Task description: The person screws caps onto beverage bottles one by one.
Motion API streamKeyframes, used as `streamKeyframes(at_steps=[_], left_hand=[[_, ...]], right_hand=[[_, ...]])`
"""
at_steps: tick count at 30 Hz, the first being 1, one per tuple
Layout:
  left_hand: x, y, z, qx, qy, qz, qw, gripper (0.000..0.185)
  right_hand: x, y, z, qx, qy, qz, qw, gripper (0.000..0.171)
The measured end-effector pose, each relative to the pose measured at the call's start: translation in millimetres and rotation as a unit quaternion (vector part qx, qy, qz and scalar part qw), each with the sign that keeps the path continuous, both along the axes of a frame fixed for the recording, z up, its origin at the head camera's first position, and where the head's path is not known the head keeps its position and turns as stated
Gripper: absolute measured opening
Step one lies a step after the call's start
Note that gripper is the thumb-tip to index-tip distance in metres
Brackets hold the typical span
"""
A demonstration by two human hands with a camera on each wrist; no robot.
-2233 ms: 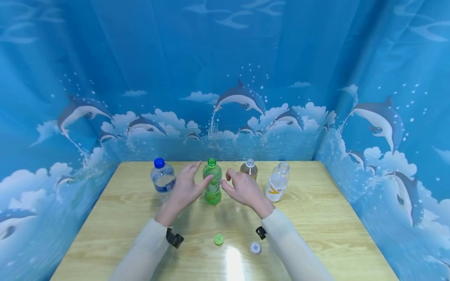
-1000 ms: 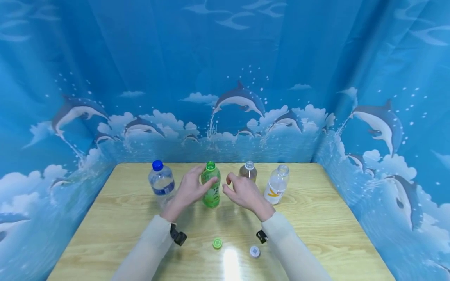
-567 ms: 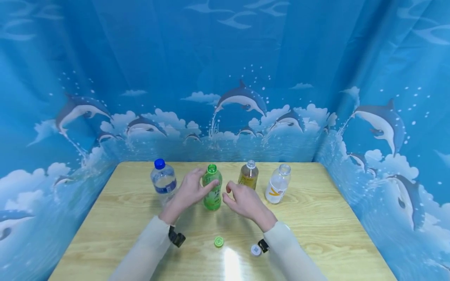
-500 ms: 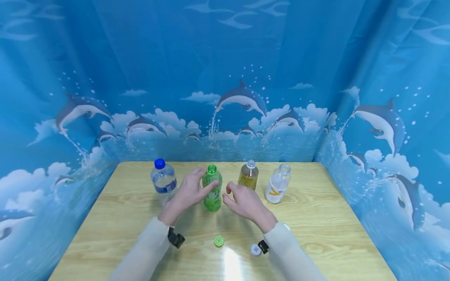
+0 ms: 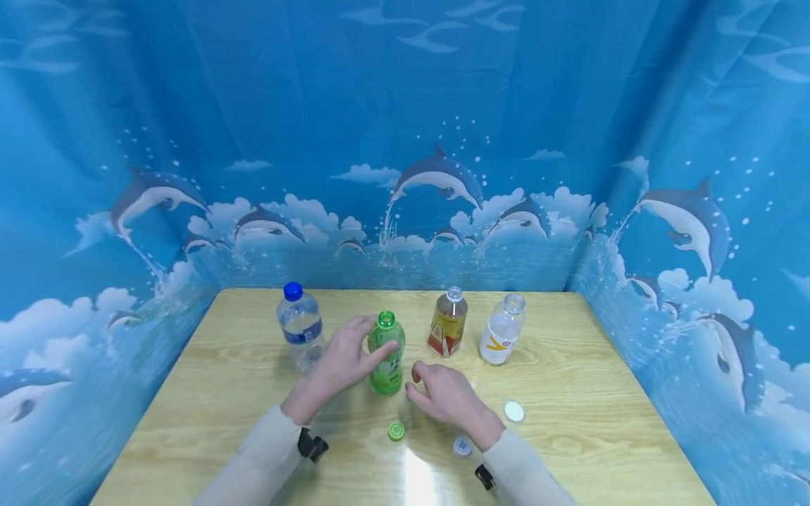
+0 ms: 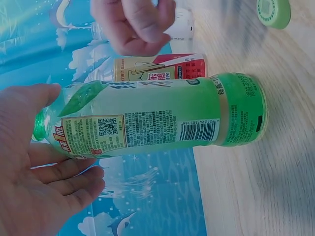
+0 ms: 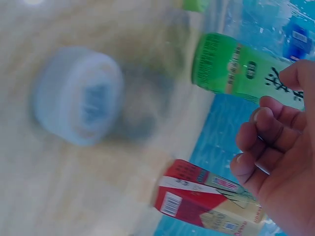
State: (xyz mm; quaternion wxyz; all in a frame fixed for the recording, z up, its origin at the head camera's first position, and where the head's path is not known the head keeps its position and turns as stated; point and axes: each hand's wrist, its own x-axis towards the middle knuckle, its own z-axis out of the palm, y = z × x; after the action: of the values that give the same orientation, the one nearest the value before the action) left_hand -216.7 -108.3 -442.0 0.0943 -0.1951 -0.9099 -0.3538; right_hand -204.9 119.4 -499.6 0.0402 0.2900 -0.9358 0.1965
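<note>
1. Green bottle (image 5: 387, 353): upright, uncapped, on the bench (image 5: 569, 393) in the middle, nearer than the other three bottles.
2. Left hand (image 5: 342, 362): grip spread, thumb and fingertips touching the bottle's upper part.
3. Right hand (image 5: 446, 397): fingers loosely curled, holding nothing, just right of the bottle.
4. Green cap (image 5: 396, 431) lies near the bottle's base; pale cap (image 5: 462, 445) beside the right wrist; white cap (image 5: 514, 411) further right.

Your green bottle (image 5: 387, 353) stands upright and uncapped mid-worktop, seemingly empty; its green cap (image 5: 396, 431) lies just in front.
</note>
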Motion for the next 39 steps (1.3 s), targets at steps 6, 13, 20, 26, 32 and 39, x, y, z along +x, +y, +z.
streamKeyframes(at_steps=[6, 13, 20, 26, 32, 39], left_hand=[[5.5, 1.2, -1.4, -0.001, 0.004, 0.000, 1.0000, 0.069], [5.6, 0.6, -0.5, -0.002, -0.009, 0.007, 0.9999, 0.072], [5.8, 0.6, -1.1, 0.001, -0.019, 0.010, 0.9998, 0.072], [6.3, 1.4, 0.0, -0.002, -0.019, 0.021, 0.9996, 0.072], [6.6, 1.6, 2.0, -0.010, -0.035, 0.034, 0.9988, 0.075], [8.7, 1.0, 2.3, -0.015, -0.045, 0.036, 0.9982, 0.076]], right_hand=[[10.5, 0.9, -14.6, 0.010, -0.009, 0.012, 1.000, 0.020], [17.8, -3.6, -24.8, 0.036, -0.035, 0.024, 0.998, 0.024], [21.5, -5.3, -30.1, 0.053, -0.065, 0.035, 0.996, 0.030], [22.8, -7.5, -33.1, 0.073, -0.065, 0.049, 0.994, 0.032], [24.1, -9.4, -32.6, 0.066, -0.061, 0.064, 0.994, 0.028], [25.2, -13.0, -34.4, 0.073, -0.064, 0.068, 0.993, 0.032]])
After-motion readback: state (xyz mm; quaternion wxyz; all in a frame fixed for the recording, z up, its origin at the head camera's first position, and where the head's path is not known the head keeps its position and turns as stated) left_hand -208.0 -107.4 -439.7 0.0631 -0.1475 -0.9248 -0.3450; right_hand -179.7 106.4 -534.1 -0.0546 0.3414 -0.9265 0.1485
